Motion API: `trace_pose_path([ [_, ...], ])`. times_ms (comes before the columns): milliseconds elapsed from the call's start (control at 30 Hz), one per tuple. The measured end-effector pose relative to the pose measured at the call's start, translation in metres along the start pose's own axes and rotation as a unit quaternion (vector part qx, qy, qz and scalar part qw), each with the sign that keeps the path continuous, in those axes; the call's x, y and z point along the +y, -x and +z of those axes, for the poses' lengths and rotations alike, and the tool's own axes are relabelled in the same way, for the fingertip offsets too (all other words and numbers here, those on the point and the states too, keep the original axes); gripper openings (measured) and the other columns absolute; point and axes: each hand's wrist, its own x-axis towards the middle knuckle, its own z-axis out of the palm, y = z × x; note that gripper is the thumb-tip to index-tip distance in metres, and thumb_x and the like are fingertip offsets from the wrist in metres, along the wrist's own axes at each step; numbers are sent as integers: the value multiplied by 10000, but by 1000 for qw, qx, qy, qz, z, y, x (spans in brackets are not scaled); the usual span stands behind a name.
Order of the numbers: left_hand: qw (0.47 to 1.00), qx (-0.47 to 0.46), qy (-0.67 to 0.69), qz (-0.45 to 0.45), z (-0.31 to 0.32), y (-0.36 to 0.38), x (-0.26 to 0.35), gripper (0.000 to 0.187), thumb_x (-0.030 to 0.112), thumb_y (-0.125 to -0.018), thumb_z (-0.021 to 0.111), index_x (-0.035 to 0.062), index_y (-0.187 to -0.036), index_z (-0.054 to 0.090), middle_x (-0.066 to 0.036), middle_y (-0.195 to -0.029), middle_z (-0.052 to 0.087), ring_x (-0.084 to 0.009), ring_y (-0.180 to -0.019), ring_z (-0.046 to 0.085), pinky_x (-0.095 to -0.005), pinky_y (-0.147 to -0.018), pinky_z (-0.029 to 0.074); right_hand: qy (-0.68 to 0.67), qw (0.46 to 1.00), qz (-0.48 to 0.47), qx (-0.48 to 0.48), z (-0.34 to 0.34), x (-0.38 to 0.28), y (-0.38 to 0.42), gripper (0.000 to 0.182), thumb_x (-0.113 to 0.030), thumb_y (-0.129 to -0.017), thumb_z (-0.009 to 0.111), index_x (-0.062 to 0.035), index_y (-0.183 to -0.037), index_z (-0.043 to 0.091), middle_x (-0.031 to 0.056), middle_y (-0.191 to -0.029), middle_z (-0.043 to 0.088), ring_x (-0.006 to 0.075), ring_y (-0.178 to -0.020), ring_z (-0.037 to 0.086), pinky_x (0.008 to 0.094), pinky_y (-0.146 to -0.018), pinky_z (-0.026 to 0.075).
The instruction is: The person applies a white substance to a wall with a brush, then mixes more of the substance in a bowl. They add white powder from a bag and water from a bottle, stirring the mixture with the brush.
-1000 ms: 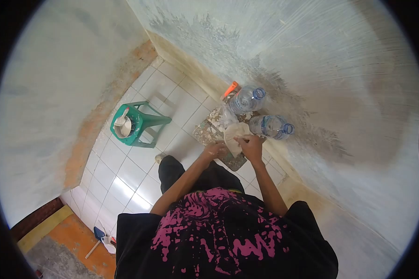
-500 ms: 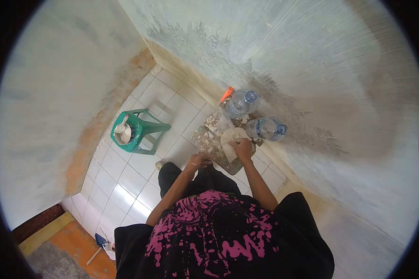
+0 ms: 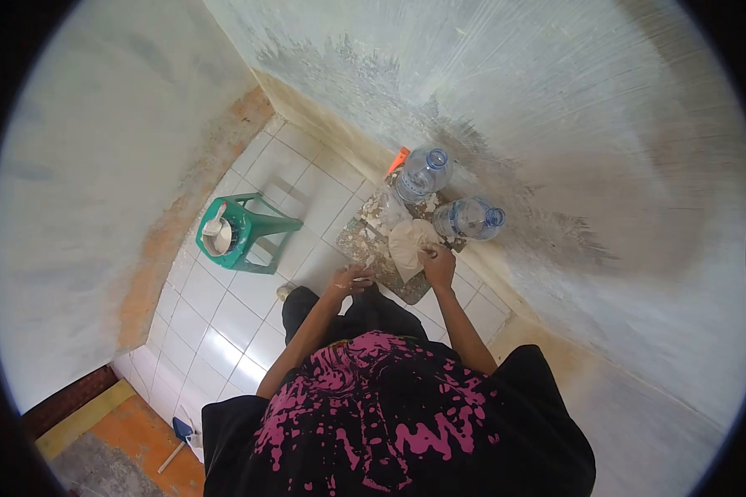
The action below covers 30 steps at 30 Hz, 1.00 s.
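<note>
My right hand [image 3: 438, 263] pinches the right edge of a limp, pale cream thing [image 3: 409, 244], rounded at the top and narrowing toward me, like a small bag or folded sheet. It lies over a stained, putty-spattered board [image 3: 362, 243] on a low stand by the wall. My left hand [image 3: 352, 280] hovers near the board's left front edge, fingers loosely spread and smudged white, holding nothing. Just beyond the cream thing are two clear plastic bottles, one at the back [image 3: 425, 176] and one to the right [image 3: 470, 219]. Crumpled clear plastic [image 3: 383, 207] lies beside the back bottle.
An orange-handled tool [image 3: 399, 160] sits at the board's far edge. On the tiled floor to the left, a green plastic stool [image 3: 259, 225] carries a can [image 3: 218, 241] with a brush across it. Patchy plastered walls meet in the corner ahead.
The cream thing has shifted slightly left and its narrow end now points toward me. My right hand has moved from over it to its right edge. The left hand has barely moved.
</note>
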Motion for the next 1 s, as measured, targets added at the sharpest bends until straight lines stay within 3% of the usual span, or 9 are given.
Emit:
trace_pose_path([
  [233,1000,-9,-13,-1,-2,9,2,512,413,-956,537,59,-1324,504,-97,-1220,677,-246,-1046,661,-377,-908,498,-78,996,-13,45,-11,-5,7,370,-205,-716,811,-34,-1030,714,89,-868,683,187,-740,618,335,-688,499],
  [333,1000,-12,6,21,-6,15,3,463,416,-973,498,74,-1281,536,-91,-1196,688,-242,-1034,663,-379,-888,499,-124,982,17,143,-13,-6,9,718,-221,-679,868,-19,-1286,540,134,-1121,604,183,-943,584,353,-778,482],
  [400,999,-19,23,34,-8,19,4,453,410,-984,478,75,-1284,538,-93,-1203,685,-241,-1039,663,-373,-889,499,-172,957,-13,235,-10,-6,3,1054,-237,-631,912,-7,-1437,272,208,-1374,416,237,-1176,489,380,-924,443],
  [500,999,-4,6,34,-10,23,6,451,408,-1002,441,75,-1289,540,-97,-1211,680,-234,-1047,663,-361,-894,500,-33,955,-40,291,-24,-20,-15,1096,-255,-630,920,30,-1416,211,239,-1432,307,328,-1296,407,413,-1075,367],
  [733,998,34,10,53,-12,33,13,413,353,-987,504,44,-1256,555,-121,-1148,690,-237,-984,687,-359,-853,538,-240,944,-73,213,-51,-31,-46,990,-245,-619,928,25,-1389,368,202,-1373,460,336,-1237,489,431,-1079,364],
  [800,996,58,29,59,-14,30,13,401,327,-982,522,31,-1251,555,-127,-1119,694,-238,-966,692,-356,-832,549,-117,935,-192,276,-54,-27,-48,881,-255,-622,931,24,-1327,483,136,-1258,584,283,-1147,573,411,-1006,431],
  [867,994,42,-14,97,-28,23,5,483,374,-949,560,46,-1302,532,-113,-1196,674,-177,-952,679,-290,-795,511,37,928,-255,270,-56,-17,-43,893,-223,-630,918,-7,-1355,443,178,-1311,537,315,-1198,535,429,-1035,408],
  [933,953,75,-137,259,-32,26,3,426,263,-945,593,18,-1289,536,-109,-1112,699,-196,-954,681,-306,-833,528,-248,939,-195,137,-59,-39,-25,853,-222,-625,917,-4,-1321,473,178,-1289,559,311,-1162,573,430,-978,459],
  [1000,951,54,-155,261,-25,48,27,611,226,-855,729,21,-1372,475,-137,-1305,598,-237,-1107,630,-371,-953,503,-232,933,-265,66,-62,-66,-7,868,-237,-616,920,-7,-1321,468,177,-1286,563,311,-1153,585,421,-959,476],
])
